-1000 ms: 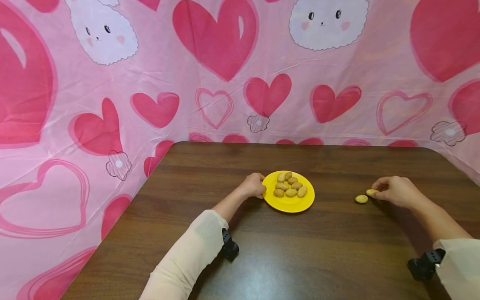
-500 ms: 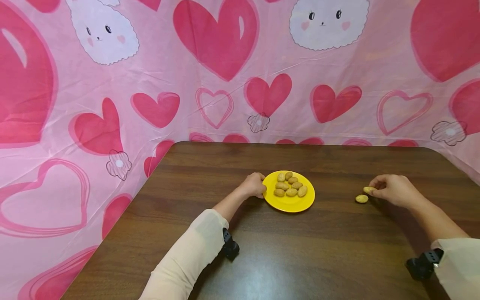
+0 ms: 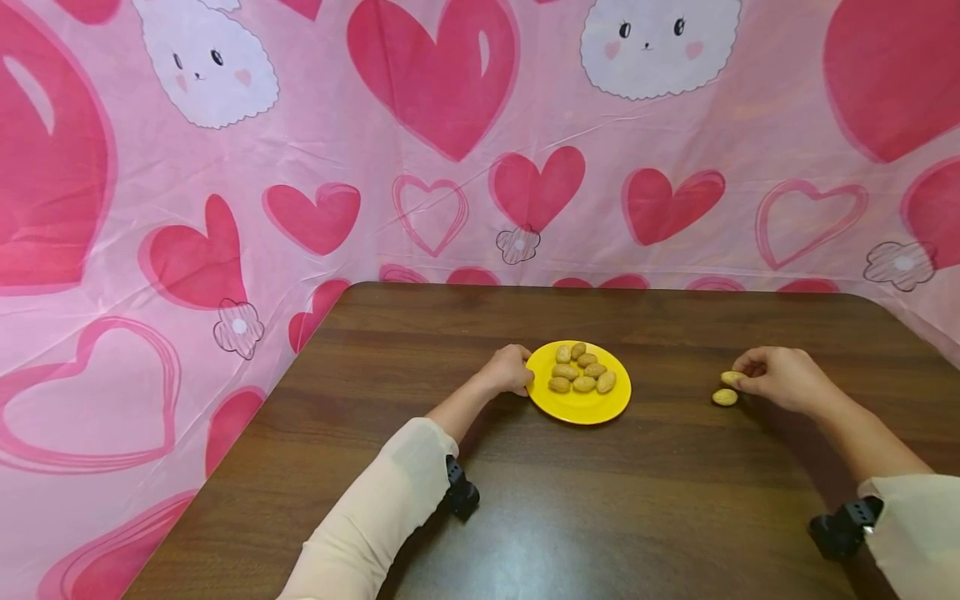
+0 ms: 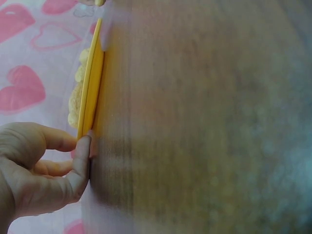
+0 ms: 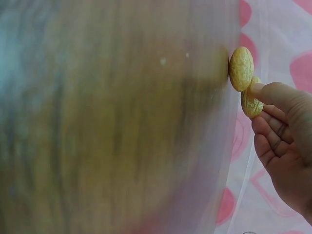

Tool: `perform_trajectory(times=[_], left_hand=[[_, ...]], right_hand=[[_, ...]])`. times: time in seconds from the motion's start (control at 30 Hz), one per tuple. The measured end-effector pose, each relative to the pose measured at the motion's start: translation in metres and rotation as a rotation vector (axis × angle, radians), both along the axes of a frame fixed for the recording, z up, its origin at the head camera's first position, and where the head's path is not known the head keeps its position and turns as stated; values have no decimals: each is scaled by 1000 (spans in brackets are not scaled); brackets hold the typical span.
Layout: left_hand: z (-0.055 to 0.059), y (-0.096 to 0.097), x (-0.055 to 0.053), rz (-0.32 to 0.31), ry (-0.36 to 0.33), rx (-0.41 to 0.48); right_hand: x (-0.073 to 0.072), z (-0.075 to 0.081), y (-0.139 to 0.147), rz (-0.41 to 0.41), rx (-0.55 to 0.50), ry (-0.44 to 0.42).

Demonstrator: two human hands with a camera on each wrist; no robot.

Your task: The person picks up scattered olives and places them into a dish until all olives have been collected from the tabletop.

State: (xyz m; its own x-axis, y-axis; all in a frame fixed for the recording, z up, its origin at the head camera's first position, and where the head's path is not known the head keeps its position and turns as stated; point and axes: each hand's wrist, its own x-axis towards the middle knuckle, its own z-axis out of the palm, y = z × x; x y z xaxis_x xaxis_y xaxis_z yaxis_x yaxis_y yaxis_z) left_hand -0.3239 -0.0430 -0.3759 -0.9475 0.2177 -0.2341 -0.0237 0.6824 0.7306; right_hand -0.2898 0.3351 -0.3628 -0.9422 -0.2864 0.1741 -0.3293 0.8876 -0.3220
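My left hand (image 3: pixel 508 371) pinches the left rim of a round yellow plate (image 3: pixel 577 412) on the table. In the left wrist view the fingers (image 4: pixel 63 141) meet at the plate's edge. Several oval tan nuts (image 3: pixel 565 372) with wrinkled shells sit on the plate. To its right, my right hand (image 3: pixel 783 379) pinches a similar nut (image 3: pixel 731 378) between thumb and fingers. Another nut (image 3: pixel 724 397) lies on the table just in front of the held one. In the right wrist view this loose nut (image 5: pixel 241 69) partly overlaps the held nut (image 5: pixel 251 103).
The dark wooden table (image 3: pixel 600 492) reaches back to a pink cloth (image 3: pixel 450 125) printed with hearts and white animal faces. A black wrist camera (image 3: pixel 461 492) is strapped on the left sleeve, another black camera (image 3: pixel 843 529) on the right sleeve.
My right hand has slid a little to the left with its nut, which now stands behind the loose nut. The left hand and the plate stay in place.
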Motion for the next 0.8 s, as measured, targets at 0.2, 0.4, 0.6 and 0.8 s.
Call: perform_trajectory(times=[0.2, 0.4, 0.6, 0.8], left_hand=[[-1, 0, -1, 3, -5, 6], [-2, 0, -2, 1, -10, 1], [-1, 0, -1, 3, -11, -4], [-1, 0, -1, 7, -13, 6]], right_hand=[[-1, -1, -4, 15, 1, 22], [-2, -1, -9, 23, -8, 4], [-4, -1, -17, 30, -12, -6], [-3, 0, -22, 34, -21, -24]])
